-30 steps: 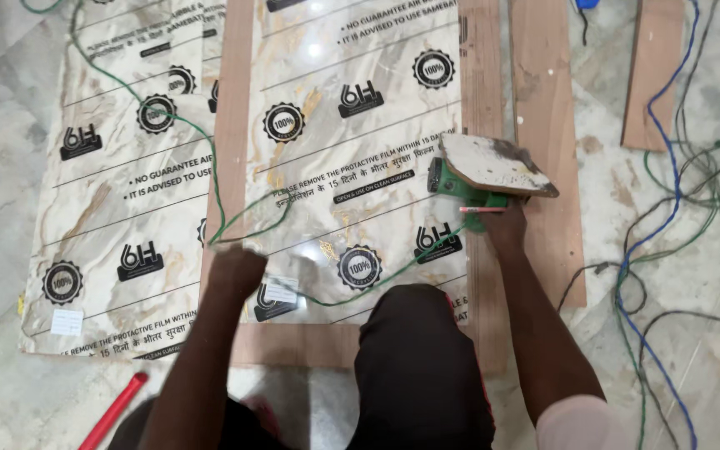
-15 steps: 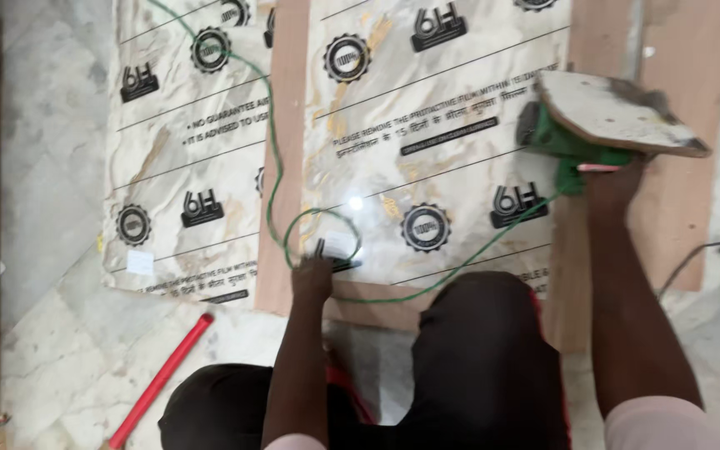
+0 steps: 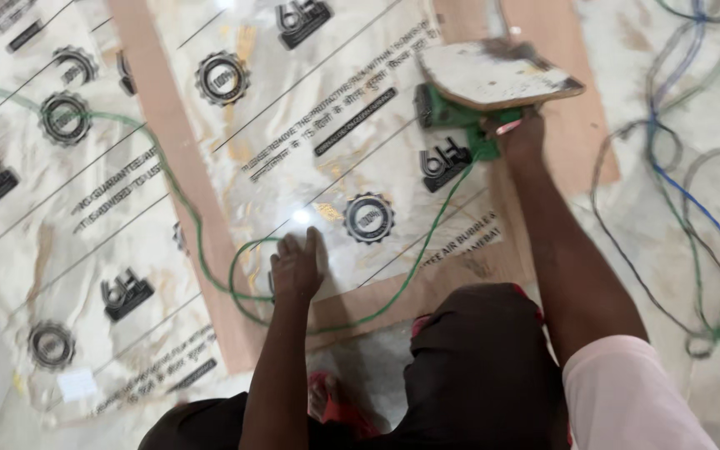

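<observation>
My right hand grips the handle of a green power tool with a broad, dusty flat base plate, held over a glossy laminate sheet covered in printed protective film. My left hand lies flat, fingers spread, pressing on the near part of that sheet. The tool's green cable loops over the sheet right beside my left hand and trails off to the upper left. The sheet lies on a brown plywood board.
A second film-covered laminate sheet lies to the left on the marble floor. Blue, green and grey cables tangle on the floor at the right. My bent knee in dark trousers fills the lower middle.
The view has shifted and drawn closer. My left hand has opened flat on the sheet beside the cable loop. My right hand still holds the green tool.
</observation>
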